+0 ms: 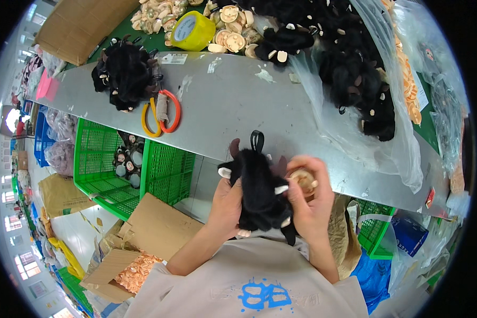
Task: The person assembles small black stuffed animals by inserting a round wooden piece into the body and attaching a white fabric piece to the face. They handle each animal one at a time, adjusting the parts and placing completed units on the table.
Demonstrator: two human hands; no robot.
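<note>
In front of my chest, a black plush toy [258,185] with brown horns, white-tipped ears and a hanging loop on top is held over the table's near edge. My left hand [223,209] is closed round its left side, thumb pressed into the fur. Between the curled fingers and thumb of my right hand [314,209] sits a small round beige plastic shell [303,181], its hollow side showing. That hand is right beside the toy's right ear; whether its fingertips also grip the toy is hard to see.
On the grey metal table [222,100] lie scissors [161,114] with orange and yellow handles and a pile of black plush toys [124,74]. Farther back are yellow tape [193,31], beige shells [230,40] and a plastic bag [403,153] of black toys. Green crates [167,172] and cardboard [161,225] stand below left.
</note>
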